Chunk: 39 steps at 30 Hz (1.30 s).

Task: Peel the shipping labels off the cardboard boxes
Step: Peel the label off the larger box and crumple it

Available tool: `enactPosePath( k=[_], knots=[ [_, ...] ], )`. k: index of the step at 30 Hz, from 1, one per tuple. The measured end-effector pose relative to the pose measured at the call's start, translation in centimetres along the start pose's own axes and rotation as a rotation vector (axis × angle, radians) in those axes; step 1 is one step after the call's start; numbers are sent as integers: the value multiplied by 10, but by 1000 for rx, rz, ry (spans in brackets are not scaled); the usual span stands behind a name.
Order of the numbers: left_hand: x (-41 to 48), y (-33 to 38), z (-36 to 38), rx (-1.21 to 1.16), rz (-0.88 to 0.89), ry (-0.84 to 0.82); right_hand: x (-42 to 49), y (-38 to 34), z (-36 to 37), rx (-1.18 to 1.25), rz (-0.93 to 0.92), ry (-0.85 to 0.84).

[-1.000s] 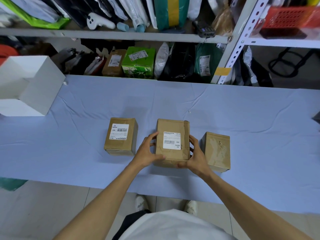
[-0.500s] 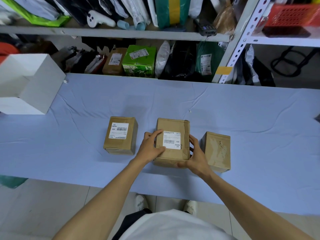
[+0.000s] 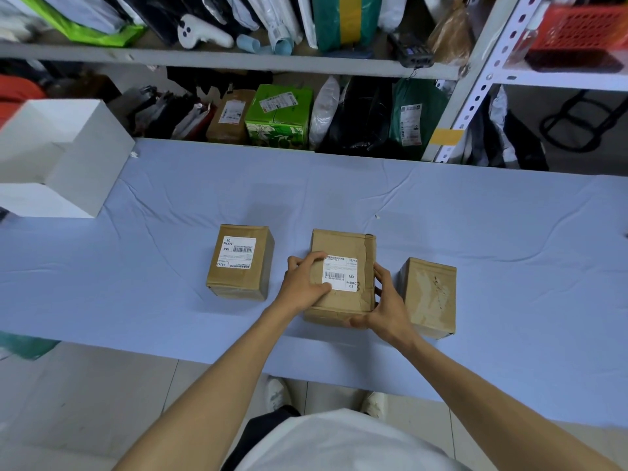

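Shipping label [image 3: 339, 275] on the middle box [image 3: 339, 243] is where the left hand [image 3: 302, 283] has arrived: a second ago that hand clasped the box's left wall, and since then its fingers have climbed onto the top face, so the bent fingertips now lie along the label's left edge with the thumb at its near-left corner. The sticker looks flat and fully stuck; whether the left grip has caught an edge or only presses on it cannot be told. The right hand [image 3: 384, 300] has not shifted, its grip wrapped round the box's right wall and near-right corner, steadying it on the worktop [image 3: 475, 232]. The peel is probably just beginning, from the left edge. Left of the left grip stands the left box [image 3: 239, 283], carrying a second label [image 3: 238, 252] that lies untouched; just right of the right grip, the right box [image 3: 430, 297] shows a bare, scuffed top, apparently already stripped
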<state>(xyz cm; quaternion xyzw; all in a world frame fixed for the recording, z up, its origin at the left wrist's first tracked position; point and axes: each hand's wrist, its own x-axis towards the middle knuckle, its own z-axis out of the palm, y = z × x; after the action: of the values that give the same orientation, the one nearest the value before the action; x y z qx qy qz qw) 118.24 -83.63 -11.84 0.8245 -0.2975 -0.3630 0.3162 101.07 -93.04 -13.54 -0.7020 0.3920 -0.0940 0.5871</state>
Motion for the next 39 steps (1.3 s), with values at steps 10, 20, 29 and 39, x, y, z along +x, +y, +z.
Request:
enactPosePath(
  k=[10,20,29,39],
  knots=[
    [-7,-5,-8,-174,-14,-39,0,1,-1,-8,-22,-6],
    [-4,-2,-5,-137,-19,-50,-1,-1,-1,-3,-18,-16],
    [6,-2,-11,-114,17,-47,1,1,-1,-7,-19,-20],
    [30,5,13,-297,24,298,1,3,-1,39,1,-12]
  ],
)
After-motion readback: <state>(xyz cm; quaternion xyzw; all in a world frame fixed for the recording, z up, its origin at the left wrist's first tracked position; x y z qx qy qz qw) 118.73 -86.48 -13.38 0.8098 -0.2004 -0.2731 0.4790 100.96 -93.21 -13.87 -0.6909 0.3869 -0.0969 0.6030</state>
